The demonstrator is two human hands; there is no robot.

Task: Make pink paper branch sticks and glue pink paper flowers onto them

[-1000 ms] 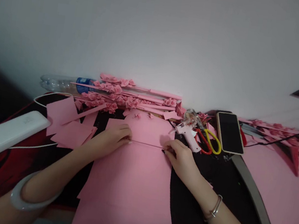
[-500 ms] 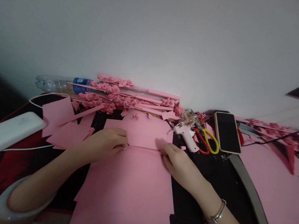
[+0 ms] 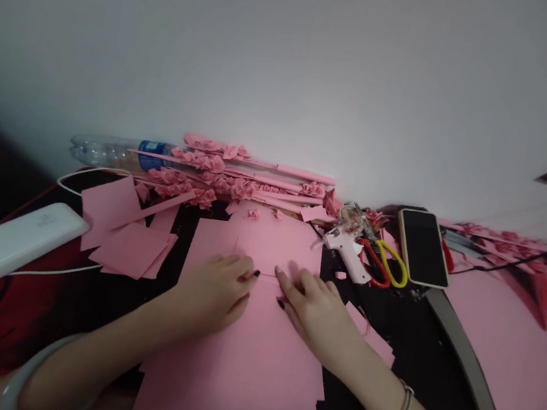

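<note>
A pink paper sheet (image 3: 271,258) lies on top of larger pink sheets (image 3: 256,371), with a narrow folded edge running across between my hands. My left hand (image 3: 216,295) is closed over the left part of this fold, its fingers curled and a dark-nailed tip at the edge. On the right part, my right hand (image 3: 317,312) presses the fold with its stretched index fingertip. Its dark-nailed thumb rests lower on the paper, apart from the index finger. The fold under my left fingers is partly hidden.
Pink paper flowers (image 3: 216,184) lie along the wall beside a plastic bottle (image 3: 109,151). To the right are a glue gun (image 3: 350,252), scissors (image 3: 391,264) and a phone (image 3: 423,248). A white power bank-like block (image 3: 10,248) and paper squares (image 3: 129,250) sit left.
Both hands have moved inward along the fold, closer to each other. The right index finger has straightened onto it. Small pink papers now show beside my right wrist.
</note>
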